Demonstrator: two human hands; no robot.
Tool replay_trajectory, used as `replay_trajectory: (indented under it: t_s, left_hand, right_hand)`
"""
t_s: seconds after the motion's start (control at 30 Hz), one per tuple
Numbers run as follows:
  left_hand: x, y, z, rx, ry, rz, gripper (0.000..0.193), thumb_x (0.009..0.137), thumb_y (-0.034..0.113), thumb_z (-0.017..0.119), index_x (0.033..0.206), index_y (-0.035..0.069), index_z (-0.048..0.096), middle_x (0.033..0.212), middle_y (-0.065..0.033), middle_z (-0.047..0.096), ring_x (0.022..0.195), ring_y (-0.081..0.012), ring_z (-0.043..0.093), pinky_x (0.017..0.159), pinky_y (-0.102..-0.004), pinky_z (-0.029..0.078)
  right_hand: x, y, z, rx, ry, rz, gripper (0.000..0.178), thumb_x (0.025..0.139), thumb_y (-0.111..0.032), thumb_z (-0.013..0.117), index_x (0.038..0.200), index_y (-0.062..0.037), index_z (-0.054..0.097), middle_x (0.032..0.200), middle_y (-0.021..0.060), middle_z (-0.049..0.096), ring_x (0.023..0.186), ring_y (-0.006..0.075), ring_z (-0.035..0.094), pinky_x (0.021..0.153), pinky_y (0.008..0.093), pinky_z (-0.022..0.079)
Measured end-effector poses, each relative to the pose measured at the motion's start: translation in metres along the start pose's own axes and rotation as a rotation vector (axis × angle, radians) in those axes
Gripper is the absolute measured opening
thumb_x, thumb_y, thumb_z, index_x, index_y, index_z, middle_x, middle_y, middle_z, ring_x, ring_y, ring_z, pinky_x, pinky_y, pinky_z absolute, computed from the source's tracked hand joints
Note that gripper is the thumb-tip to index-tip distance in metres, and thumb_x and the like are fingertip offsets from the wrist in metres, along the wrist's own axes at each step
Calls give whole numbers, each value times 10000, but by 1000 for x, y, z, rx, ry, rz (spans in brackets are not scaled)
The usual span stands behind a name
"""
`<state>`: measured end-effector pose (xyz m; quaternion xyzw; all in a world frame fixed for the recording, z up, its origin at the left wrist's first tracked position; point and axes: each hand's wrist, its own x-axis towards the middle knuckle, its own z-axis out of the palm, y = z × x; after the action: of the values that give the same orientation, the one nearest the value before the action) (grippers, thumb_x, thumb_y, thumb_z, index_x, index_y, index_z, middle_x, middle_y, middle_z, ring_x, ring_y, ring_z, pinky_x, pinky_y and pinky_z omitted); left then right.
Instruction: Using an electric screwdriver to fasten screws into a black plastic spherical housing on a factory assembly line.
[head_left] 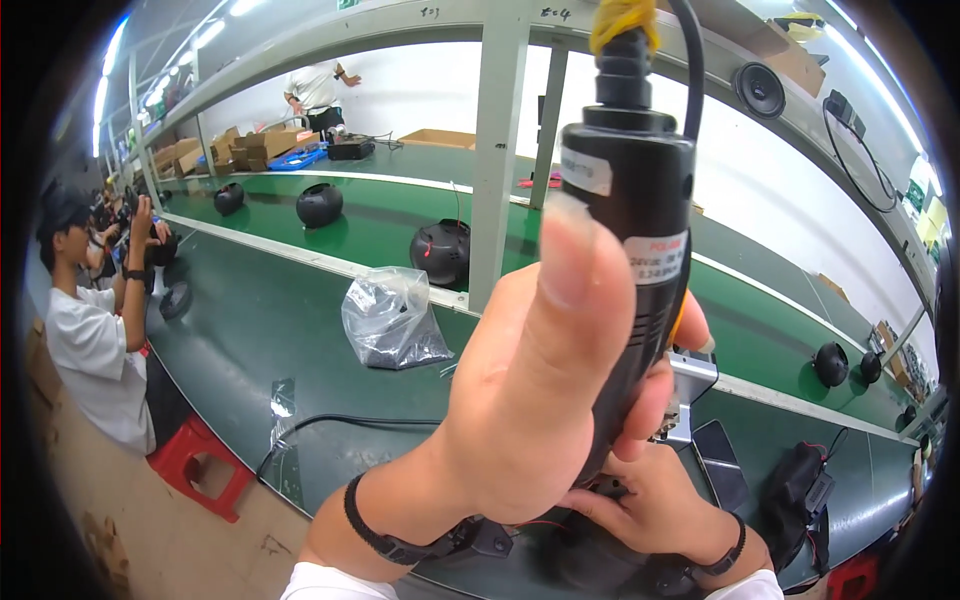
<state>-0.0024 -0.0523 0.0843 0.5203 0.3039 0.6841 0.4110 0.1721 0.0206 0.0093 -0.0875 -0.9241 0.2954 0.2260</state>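
My left hand [520, 400] is wrapped round a black electric screwdriver [625, 160]. The tool stands nearly upright, with yellow wrapping and a cable at its top; its lower end is hidden behind my hand. Below it, my right hand [660, 500] is closed on a dark rounded housing [590, 550], largely hidden by my hands and in shadow. A thin red wire lies close to the housing. Beside my left wrist is a small black bracket-like part [485, 540]. I cannot make out whether the screwdriver's tip touches the housing.
A clear plastic bag [395, 320] of dark parts lies on the green bench [230, 300]. Right of my hands are a phone [720, 462], a metal box [695, 380] and a black pouch [795, 495]. Round black housings [440, 252] sit on the conveyor beyond a white post [497, 150]. A co-worker [95, 330] works at left.
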Motion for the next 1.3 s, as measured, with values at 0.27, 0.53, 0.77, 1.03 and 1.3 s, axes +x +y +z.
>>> replay_trajectory:
  t_s: [0.27, 0.53, 0.77, 1.03, 1.3]
  left_hand:
    - [0, -5, -3, -217, 86, 44, 1230, 670, 1058, 228, 937, -79, 613, 554, -60, 566, 427, -144, 523, 449, -277, 475]
    - [2, -12, -2, -242, 79, 47, 1198, 695, 1043, 250, 952, -75, 594, 550, -51, 561, 422, -145, 530, 436, -288, 478]
    - [-1, -13, -14, -154, 17, 121, 1190, 683, 1031, 366, 1014, -94, 570, 557, -77, 567, 428, -194, 553, 444, -335, 487]
    - [8, -39, 5, -351, -224, 130, 1250, 649, 1045, 289, 1197, -43, 569, 809, -53, 620, 610, -81, 542, 534, -239, 442]
    - [-1, -68, 11, -138, -142, 134, 894, 864, 822, 520, 1111, -35, 586, 773, -23, 581, 683, -75, 537, 607, -250, 460]
  right_hand:
    - [-2, 0, -2, 120, 12, 54, 357, 820, -130, 858, 1057, -19, 615, 898, 85, 746, 838, 200, 743, 757, 308, 586]
    - [0, 9, 2, 98, 185, -15, 454, 756, -221, 922, 1031, -34, 613, 867, 65, 684, 783, 176, 704, 712, 292, 570]
    - [-18, 37, 18, 382, 625, -392, 293, 956, -279, 688, 844, -71, 516, 727, 28, 527, 576, 155, 472, 528, 288, 408]
    - [-18, 26, 20, 461, 554, -690, 479, 1086, -372, 402, 724, -71, 489, 585, 13, 436, 448, 186, 387, 429, 328, 363]
    - [-17, 27, -3, 156, 304, -646, 426, 969, -378, 643, 668, -111, 502, 594, 21, 515, 479, 205, 486, 459, 330, 385]
